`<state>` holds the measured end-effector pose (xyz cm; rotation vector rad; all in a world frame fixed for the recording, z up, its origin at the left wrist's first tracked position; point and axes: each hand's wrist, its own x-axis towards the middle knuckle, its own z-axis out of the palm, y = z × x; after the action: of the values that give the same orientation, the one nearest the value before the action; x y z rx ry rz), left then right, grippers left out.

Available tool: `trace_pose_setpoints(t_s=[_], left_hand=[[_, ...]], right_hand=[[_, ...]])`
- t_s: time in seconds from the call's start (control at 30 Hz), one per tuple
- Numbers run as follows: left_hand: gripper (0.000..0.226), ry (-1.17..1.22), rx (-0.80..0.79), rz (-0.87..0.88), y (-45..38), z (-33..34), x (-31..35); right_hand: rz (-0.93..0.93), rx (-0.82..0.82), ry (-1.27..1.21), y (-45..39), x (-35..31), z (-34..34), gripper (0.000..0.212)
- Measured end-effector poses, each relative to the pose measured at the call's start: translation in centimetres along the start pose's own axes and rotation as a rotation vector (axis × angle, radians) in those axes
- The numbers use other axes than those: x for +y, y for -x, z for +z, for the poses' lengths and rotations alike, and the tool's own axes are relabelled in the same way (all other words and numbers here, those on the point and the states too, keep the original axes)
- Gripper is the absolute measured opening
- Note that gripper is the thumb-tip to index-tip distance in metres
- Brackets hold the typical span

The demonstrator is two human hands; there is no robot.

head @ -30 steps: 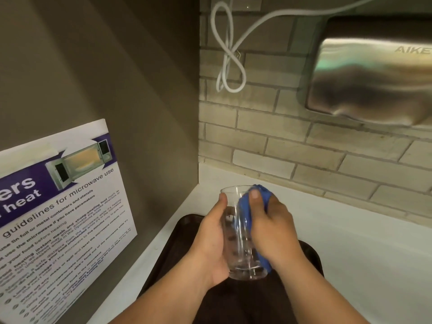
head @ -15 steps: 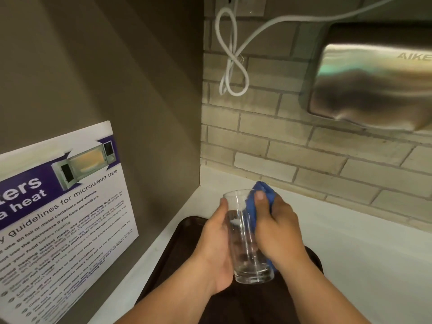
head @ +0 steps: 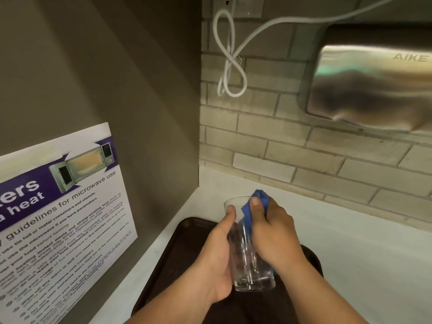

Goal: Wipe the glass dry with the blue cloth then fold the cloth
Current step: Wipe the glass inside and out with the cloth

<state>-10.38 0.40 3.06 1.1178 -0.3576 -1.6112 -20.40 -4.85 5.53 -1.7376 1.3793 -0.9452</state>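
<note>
A clear tall glass (head: 247,260) is held tilted above a dark tray (head: 187,249), its open rim pointing away from me. My left hand (head: 219,258) wraps its left side, thumb near the rim. My right hand (head: 273,235) presses a blue cloth (head: 259,202) against the glass's right side and rim. Most of the cloth is hidden under that hand; a bunched end sticks out by the rim and a strip shows low near the base.
The tray lies on a white counter (head: 350,253) in a corner. A brick wall stands behind, with a steel hand dryer (head: 374,83) at upper right and a looped white cord (head: 229,66). A microwave guidelines poster (head: 60,206) hangs on the left wall.
The glass and both hands have shifted slightly up and right in view. The cloth hand has stayed against the glass's right side, its thumb near the rim.
</note>
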Motion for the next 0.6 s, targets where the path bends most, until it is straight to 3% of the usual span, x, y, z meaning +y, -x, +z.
trace_pose_setpoints(t_s=[0.1,0.2,0.27,0.37,0.43,0.57,0.6], left_hand=[[0.081,0.032,0.009,-0.005,-0.3,0.0,1.1],[0.081,0.007,0.054,-0.003,-0.5,-0.2,2.1],[0.075,-0.021,0.09,0.031,-0.4,-0.2,2.1],[0.075,-0.027,0.131,0.067,-0.1,0.1,1.0],[0.071,-0.018,0.138,0.101,-0.2,0.3,0.4],[0.063,0.009,0.151,0.13,-0.4,0.7,0.9],[0.065,0.004,0.149,0.136,-0.5,0.6,0.9]], right_hand=[[0.054,0.013,-0.077,0.2,0.2,-0.2,0.041],[0.012,-0.197,0.002,2.3,1.2,0.0,0.041],[-0.043,-0.283,0.168,3.7,0.9,0.5,0.064],[-0.157,-0.135,0.298,3.5,-0.2,1.1,0.077],[-0.184,-0.052,0.28,2.2,-0.6,1.3,0.07],[-0.046,0.026,0.044,0.4,-1.9,1.2,0.025],[-0.014,0.059,-0.003,0.1,-2.2,1.1,0.028]])
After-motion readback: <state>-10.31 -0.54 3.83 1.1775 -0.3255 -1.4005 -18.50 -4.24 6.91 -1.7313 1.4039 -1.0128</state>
